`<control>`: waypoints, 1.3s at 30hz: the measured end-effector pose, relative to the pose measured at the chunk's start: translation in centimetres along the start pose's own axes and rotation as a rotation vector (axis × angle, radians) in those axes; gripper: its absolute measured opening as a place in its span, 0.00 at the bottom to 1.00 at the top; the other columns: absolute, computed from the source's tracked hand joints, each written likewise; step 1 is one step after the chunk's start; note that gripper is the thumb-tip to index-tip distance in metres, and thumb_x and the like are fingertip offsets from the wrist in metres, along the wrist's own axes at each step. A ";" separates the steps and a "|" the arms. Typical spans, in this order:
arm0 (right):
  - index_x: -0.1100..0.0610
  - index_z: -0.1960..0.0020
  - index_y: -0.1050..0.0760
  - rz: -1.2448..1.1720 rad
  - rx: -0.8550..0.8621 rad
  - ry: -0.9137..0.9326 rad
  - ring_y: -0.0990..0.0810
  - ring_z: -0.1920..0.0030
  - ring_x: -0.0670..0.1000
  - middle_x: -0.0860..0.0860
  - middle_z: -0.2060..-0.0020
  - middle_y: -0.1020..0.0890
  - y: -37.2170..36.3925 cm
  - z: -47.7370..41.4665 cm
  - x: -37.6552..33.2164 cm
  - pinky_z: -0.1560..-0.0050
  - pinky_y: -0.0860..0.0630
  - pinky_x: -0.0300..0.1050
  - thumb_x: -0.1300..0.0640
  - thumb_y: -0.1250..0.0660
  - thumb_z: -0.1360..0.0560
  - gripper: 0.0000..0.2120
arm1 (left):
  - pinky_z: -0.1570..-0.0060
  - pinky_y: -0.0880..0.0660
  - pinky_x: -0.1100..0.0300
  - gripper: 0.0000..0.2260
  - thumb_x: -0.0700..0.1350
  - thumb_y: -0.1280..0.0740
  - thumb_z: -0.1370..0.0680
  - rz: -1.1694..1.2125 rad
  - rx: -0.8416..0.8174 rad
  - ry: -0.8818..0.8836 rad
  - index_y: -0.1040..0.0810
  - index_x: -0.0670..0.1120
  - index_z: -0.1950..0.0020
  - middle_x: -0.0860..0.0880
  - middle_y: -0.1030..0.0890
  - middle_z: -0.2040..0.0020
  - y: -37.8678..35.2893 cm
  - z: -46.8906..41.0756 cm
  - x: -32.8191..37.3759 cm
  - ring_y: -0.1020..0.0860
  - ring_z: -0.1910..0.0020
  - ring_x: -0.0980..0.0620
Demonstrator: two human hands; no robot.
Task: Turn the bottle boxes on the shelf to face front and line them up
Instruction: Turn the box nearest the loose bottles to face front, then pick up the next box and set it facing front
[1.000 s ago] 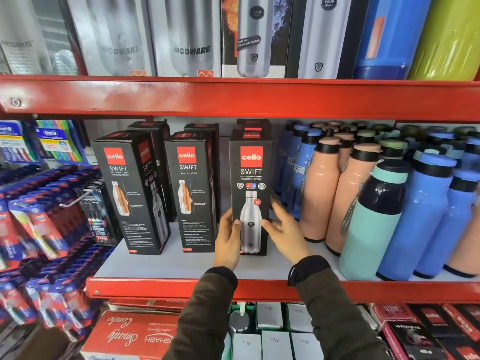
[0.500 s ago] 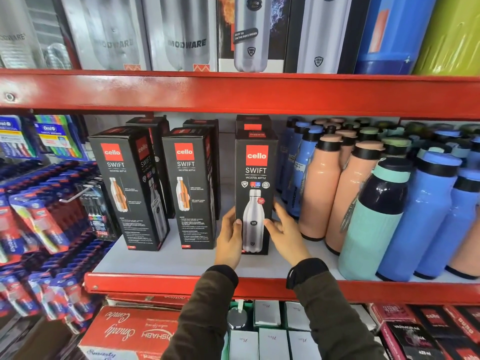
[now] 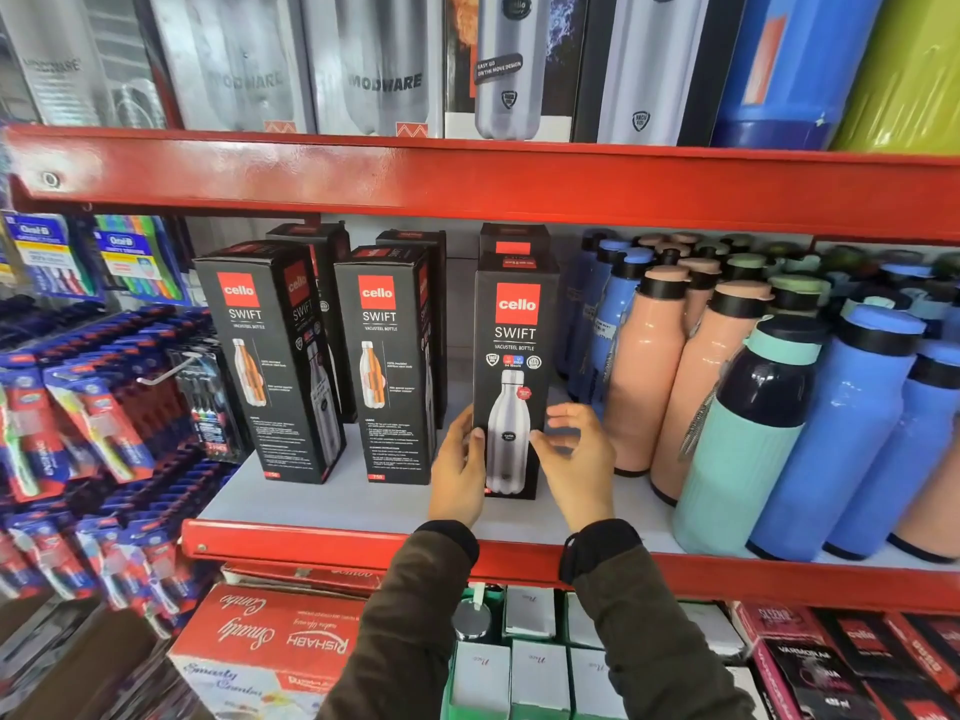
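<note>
Your left hand (image 3: 460, 472) cups the left edge of the front-facing "cello SWIFT" box (image 3: 514, 366) on the middle shelf (image 3: 332, 504), thumb on its front, while your right hand (image 3: 574, 459) hangs open, fingers loosely curled, just beside its right edge.

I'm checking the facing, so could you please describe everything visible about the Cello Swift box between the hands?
The Cello Swift box is a tall black carton, upright on the white shelf, front panel facing out: red logo, silver bottle picture. The left hand touches its lower left edge; the right hand is open beside its lower right. Another box stands behind it.
</note>
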State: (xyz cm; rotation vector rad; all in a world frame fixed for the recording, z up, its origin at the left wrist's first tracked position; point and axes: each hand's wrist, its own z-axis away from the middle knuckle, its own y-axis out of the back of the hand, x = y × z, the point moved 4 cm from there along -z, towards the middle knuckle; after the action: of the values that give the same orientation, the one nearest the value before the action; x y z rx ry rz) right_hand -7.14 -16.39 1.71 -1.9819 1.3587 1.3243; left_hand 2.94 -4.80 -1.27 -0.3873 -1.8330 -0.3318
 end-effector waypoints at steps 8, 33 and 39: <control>0.53 0.50 0.21 -0.107 -0.020 0.126 0.18 0.57 0.45 0.47 0.55 0.16 -2.1 2.8 -3.0 0.59 0.24 0.31 0.62 0.27 0.26 0.08 | 0.42 0.33 0.79 0.14 0.45 0.41 0.16 -0.063 0.131 -0.161 0.25 0.47 0.32 0.53 0.21 0.36 3.4 1.4 1.2 0.26 0.41 0.73; 0.47 0.27 0.35 0.099 -0.277 -0.123 0.23 0.34 0.48 0.49 0.34 0.22 -16.2 5.1 -3.2 0.32 0.25 0.50 0.47 0.31 0.25 0.28 | 0.23 0.41 0.57 0.19 0.59 0.47 0.17 0.085 -0.024 0.119 0.34 0.61 0.26 0.58 0.30 0.28 14.3 -2.7 -0.9 0.34 0.27 0.58; 0.49 0.28 0.33 0.145 -0.227 -0.039 0.25 0.38 0.43 0.47 0.37 0.23 -15.2 5.3 -4.9 0.40 0.31 0.30 0.48 0.21 0.33 0.37 | 0.41 0.24 0.57 0.21 0.57 0.50 0.16 0.252 0.005 0.124 0.26 0.54 0.29 0.53 0.21 0.34 15.5 -1.9 -0.5 0.21 0.37 0.54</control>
State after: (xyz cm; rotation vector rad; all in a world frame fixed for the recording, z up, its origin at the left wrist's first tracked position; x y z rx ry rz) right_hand 3.23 -3.20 0.74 -2.0196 1.4104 1.6398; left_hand 11.24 8.38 -0.71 -0.5753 -1.6416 -0.1727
